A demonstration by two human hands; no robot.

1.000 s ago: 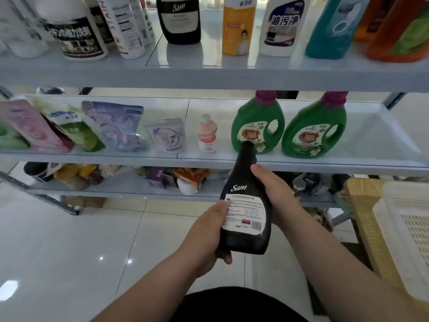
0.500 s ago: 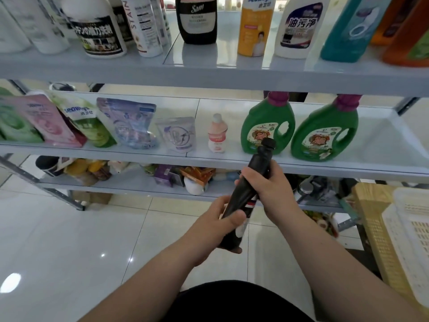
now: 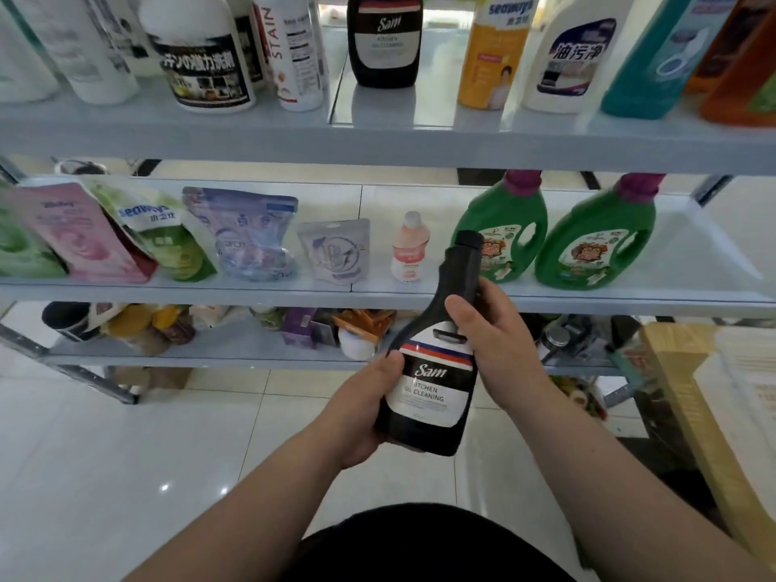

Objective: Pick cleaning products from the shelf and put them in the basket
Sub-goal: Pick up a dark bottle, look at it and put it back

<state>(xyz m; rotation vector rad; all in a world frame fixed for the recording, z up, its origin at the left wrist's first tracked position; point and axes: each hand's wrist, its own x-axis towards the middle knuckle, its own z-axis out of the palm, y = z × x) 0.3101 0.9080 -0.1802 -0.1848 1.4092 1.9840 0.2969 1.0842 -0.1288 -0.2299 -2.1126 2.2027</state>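
Note:
I hold a black Sam kitchen oil cleaning bottle (image 3: 432, 371) in both hands in front of the middle shelf, its front label facing me and its cap tilted up and to the right. My left hand (image 3: 361, 413) grips its lower left side. My right hand (image 3: 491, 342) wraps the shoulder and neck from the right. The white basket (image 3: 751, 392) shows only as a blurred edge at the far right, on a wooden surface. A second black Sam bottle (image 3: 384, 39) stands on the top shelf (image 3: 378, 140).
The top shelf carries white, yellow, teal and orange bottles. On the middle shelf (image 3: 378, 294) stand refill pouches, a small pink bottle (image 3: 409, 249) and two green detergent jugs (image 3: 499, 237). A cluttered bottom shelf sits above the glossy tiled floor. A wooden table (image 3: 680, 396) is on the right.
The bottle has been turned in my hands: the back label faced me, then its narrow side, and now the front label shows. Both hands stay on it.

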